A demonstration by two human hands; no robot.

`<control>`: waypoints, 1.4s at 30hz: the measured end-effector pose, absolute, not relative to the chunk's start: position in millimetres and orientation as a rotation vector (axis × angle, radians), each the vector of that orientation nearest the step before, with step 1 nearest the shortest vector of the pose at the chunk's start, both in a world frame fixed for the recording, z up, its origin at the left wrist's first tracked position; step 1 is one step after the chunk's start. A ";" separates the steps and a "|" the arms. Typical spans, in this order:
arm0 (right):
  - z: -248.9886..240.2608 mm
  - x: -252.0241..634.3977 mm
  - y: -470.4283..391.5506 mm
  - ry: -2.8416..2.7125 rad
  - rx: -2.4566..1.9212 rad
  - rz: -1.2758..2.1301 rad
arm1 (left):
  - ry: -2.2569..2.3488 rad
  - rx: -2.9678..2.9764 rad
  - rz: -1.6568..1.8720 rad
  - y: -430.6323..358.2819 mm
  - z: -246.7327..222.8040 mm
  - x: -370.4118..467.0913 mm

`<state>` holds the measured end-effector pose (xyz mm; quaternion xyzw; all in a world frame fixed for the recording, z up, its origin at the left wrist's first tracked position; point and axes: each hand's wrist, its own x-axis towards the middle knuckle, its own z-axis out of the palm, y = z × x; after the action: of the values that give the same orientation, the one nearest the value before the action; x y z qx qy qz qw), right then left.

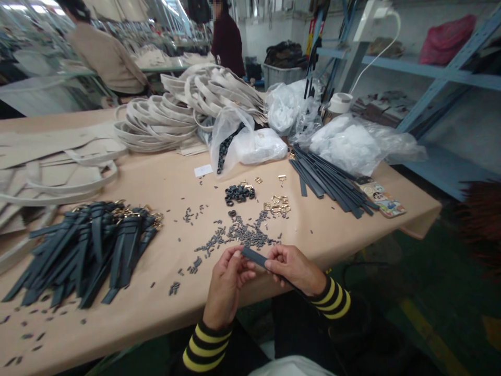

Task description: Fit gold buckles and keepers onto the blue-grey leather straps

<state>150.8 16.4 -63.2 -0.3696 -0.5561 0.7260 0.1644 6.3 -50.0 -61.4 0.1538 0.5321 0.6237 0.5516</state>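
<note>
A dark grey strap (255, 256) is stretched between my two hands at the table's front edge. My left hand (230, 277) pinches its left end between thumb and fingers. My right hand (291, 266) grips it farther along, and the rest of the strap runs back under that hand toward the sleeve. Just beyond my hands lie many small dark pieces (250, 235) scattered on the brown table covering. Behind them are a heap of small dark loops (239, 194) and several gold buckles (277, 203).
Finished-looking dark straps with gold hardware (92, 240) lie at left, loose dark strips (332, 180) at right beside a patterned phone-like object (385, 201). Coiled beige straps (156, 122) and plastic bags (344, 143) line the back. Two people (105, 52) are beyond the table.
</note>
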 end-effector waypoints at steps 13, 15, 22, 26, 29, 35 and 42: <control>-63.7 143.9 17.3 -1.731 -0.934 1.984 | 1.460 0.581 1.505 -51.3 -62.5 14.9; -61.4 142.7 15.6 -1.684 -0.840 2.046 | 1.365 0.507 1.471 -50.5 -61.5 14.9; -65.1 138.0 20.2 -1.642 -0.815 2.040 | 1.737 1.008 1.329 -49.1 -63.7 10.6; -69.4 136.6 27.1 -1.653 -0.873 1.997 | 1.779 1.310 1.229 -47.2 -63.0 11.5; -68.6 137.3 31.0 -1.630 -0.815 2.056 | 1.745 1.237 1.156 -42.7 -56.8 11.6; -72.6 137.2 41.6 -1.581 -0.775 2.164 | 1.810 1.205 1.053 -30.0 -48.7 -9.0; -71.4 137.7 50.0 -1.541 -0.889 2.198 | 2.243 1.618 0.820 36.7 -46.9 -74.9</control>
<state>137.7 50.0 -71.4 -0.3107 -0.5381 0.7678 0.1561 -74.9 36.7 -46.9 0.5563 0.7712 0.2818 0.1281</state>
